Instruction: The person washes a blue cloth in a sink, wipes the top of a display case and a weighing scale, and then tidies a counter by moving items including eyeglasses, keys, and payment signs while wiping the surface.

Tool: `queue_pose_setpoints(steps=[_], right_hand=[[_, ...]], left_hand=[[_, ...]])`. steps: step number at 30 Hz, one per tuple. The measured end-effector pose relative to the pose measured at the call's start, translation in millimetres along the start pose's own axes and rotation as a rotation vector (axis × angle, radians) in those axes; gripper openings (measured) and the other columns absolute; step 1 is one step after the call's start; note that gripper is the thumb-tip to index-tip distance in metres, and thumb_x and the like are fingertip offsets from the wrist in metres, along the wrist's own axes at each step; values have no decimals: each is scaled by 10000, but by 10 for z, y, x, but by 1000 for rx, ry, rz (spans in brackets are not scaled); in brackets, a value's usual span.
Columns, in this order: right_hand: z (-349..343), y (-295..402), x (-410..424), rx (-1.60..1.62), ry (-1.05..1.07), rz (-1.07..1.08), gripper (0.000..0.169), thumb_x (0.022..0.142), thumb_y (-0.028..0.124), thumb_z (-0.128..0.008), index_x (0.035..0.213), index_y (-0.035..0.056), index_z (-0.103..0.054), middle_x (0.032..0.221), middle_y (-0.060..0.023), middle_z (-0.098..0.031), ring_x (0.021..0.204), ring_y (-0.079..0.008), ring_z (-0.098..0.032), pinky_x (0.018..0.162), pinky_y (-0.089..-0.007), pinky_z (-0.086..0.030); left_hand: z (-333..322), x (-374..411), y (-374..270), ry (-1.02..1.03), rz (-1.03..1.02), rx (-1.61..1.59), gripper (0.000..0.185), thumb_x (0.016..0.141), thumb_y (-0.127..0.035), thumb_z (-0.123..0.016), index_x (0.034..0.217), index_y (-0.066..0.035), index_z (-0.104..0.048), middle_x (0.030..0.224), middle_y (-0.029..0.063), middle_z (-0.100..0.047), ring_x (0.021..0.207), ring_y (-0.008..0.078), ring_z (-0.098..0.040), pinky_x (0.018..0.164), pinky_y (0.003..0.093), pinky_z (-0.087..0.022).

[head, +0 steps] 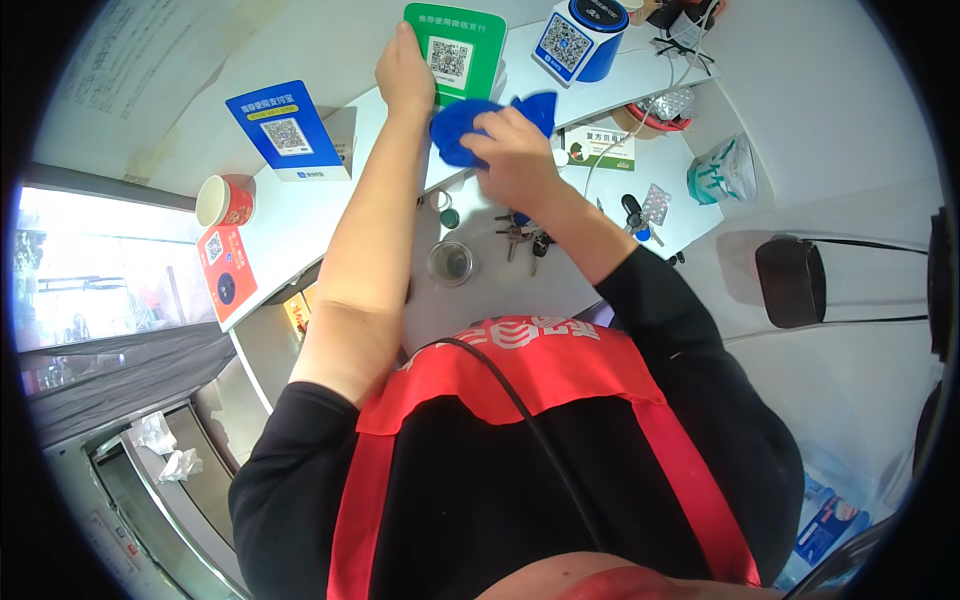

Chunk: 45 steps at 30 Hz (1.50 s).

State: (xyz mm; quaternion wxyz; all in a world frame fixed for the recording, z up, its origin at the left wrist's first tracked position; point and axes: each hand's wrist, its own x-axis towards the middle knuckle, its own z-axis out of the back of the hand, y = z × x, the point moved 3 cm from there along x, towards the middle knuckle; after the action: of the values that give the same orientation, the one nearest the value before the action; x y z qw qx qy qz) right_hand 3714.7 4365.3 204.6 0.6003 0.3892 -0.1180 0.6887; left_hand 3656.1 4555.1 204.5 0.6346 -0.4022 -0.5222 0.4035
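Observation:
My left hand point(406, 71) grips the left edge of a green payment-code sign point(485, 52) with a printed code on its face. In my right hand point(514, 154) is a bunched blue cloth point(455, 133), which lies over the lower part of the sign. Whether the cloth presses on the sign or only hangs before it, I cannot tell. Left of my left forearm a blue payment-code sign point(284, 124) stands on the white counter shelf point(367, 120). On the other side stands a blue and white code box point(583, 41) with a round dark top.
A paper cup point(225, 201) and a red code card point(226, 266) sit at the left end. Below the shelf are a glass jar point(451, 263), keys point(516, 238), more keys point(634, 216), a blister pack point(656, 204) and a medicine box point(600, 148). A white cable point(626, 135) hangs over the shelf edge.

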Motion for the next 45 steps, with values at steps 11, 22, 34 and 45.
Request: queue_pose_setpoints(steps=[11, 22, 34, 45], right_hand=[[484, -649, -215, -20, -114, -324, 347, 650, 47, -610, 981, 79, -712, 1097, -107, -631, 975, -328, -557, 896, -405, -460], [414, -412, -520, 288, 36, -526, 318, 625, -32, -578, 913, 14, -705, 1043, -127, -670, 1002, -297, -618, 933, -340, -462], [695, 385, 63, 775, -70, -729, 365, 743, -43, -550, 1099, -45, -630, 1083, -114, -638, 975, -167, -599, 870, -286, -474], [-1009, 735, 516, -312, 406, -135, 742, 880, 347, -611, 1376, -134, -340, 1372, -388, -353, 1265, -500, -378, 1074, -499, -322]], left_hand=[[54, 291, 327, 58, -189, 96, 482, 1000, -389, -418, 1037, 40, -634, 999, 208, -663, 919, 312, -608, 821, 401, -446], [284, -499, 53, 353, -128, 213, 1409, 491, -578, -874, 1414, 178, -126, 1391, 361, -334, 1320, 457, -339, 1111, 440, -304], [1635, -755, -398, -338, -518, 625, 1108, 566, -411, -881, 1407, -8, -281, 1368, 261, -369, 1231, 441, -396, 1006, 488, -364], [2056, -727, -279, -223, -151, 467, 1278, 565, -376, -853, 1480, 41, -66, 1389, 304, -277, 1306, 437, -299, 1097, 471, -287]])
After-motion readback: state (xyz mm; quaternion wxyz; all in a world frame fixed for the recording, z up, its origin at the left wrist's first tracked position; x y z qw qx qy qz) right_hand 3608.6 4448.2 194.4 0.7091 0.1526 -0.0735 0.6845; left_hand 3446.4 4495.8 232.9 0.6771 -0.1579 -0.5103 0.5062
